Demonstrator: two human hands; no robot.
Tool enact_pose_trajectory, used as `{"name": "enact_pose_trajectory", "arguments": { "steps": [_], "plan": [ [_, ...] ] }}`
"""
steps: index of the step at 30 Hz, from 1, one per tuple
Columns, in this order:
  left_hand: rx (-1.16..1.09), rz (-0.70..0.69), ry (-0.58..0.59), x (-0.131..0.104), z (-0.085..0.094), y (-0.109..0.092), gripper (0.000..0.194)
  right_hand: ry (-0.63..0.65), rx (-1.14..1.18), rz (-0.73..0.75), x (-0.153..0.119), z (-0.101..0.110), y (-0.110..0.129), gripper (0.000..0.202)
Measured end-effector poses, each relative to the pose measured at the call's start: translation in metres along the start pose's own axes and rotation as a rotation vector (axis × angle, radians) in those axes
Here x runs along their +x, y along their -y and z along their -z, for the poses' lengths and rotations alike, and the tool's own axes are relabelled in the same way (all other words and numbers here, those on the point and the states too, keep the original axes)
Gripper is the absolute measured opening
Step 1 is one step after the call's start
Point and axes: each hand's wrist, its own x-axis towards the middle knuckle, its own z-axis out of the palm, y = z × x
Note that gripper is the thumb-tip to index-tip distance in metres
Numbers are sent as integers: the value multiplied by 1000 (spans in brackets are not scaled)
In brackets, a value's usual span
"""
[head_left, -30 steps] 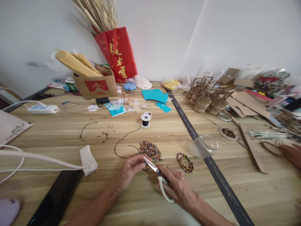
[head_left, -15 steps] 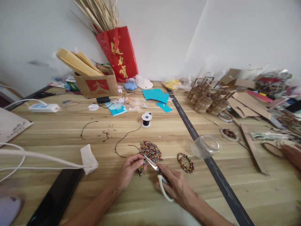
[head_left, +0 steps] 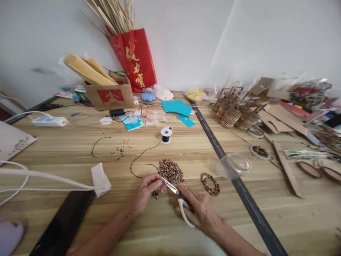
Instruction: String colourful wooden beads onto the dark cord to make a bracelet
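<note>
My left hand (head_left: pixel 149 190) is closed in a pinch on a beaded string (head_left: pixel 157 193), whose colourful beads hang below the fingertips. My right hand (head_left: pixel 198 206) grips white-handled scissors (head_left: pixel 184 212), their blades reaching the left fingertips. Whether the blades touch the cord there I cannot tell. Black cord (head_left: pixel 131 164) runs from a white spool (head_left: pixel 166 136) down to my left hand, and a short cord end curves up beside it. Just beyond the hands lies a pile of small multicoloured beads (head_left: pixel 170 170). A finished-looking beaded bracelet (head_left: pixel 210 184) rests to the right.
A clear plastic jar (head_left: pixel 234 166) lies right of the bracelet. Cord scraps (head_left: pixel 120 153) and a black phone-like slab (head_left: pixel 64 224) are at left. Farther back stand a cardboard box (head_left: pixel 109 95), a red bag (head_left: pixel 135 60) and small woven baskets (head_left: pixel 230 115).
The scissors and my left fingertips have shifted slightly left. Another person's hand at the right edge has left the view, uncovering a wooden ring-like piece.
</note>
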Motion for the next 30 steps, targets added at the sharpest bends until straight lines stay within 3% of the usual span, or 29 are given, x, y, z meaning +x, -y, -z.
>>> {"name": "enact_pose_trajectory", "arguments": {
  "steps": [14, 30],
  "plan": [
    [14, 1, -19, -1, 0, 1, 27, 29, -62, -24, 2, 6, 9, 52],
    [147, -48, 70, -2, 0, 1, 34, -28, -302, 21, 0, 0, 0, 49]
  ]
}}
